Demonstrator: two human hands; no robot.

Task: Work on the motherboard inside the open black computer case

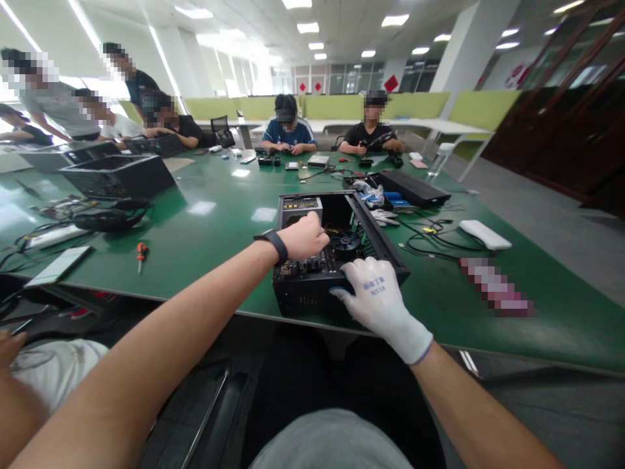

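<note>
An opened black computer case (pixel 303 298) lies at the table edge in front of me. Inside it are a power supply (pixel 306 207) at the far left, a round black fan (pixel 346 241) and a circuit board (pixel 308 266). My bare left hand (pixel 306 236), with a dark band at the wrist, is over the interior between power supply and fan. Its fingers are curled closed, and whatever they hold is hidden. My right hand (pixel 375 286), in a white glove, grips the near wall of the case, thumb outside and fingers over the top edge.
The green table (pixel 219 228) carries an orange screwdriver (pixel 141 255) to the left and another case (pixel 117 176) beyond it. On the right lie cables (pixel 430 244), gloves (pixel 371 193), a black panel (pixel 415 187) and a white object (pixel 485 234). Several people sit or stand around.
</note>
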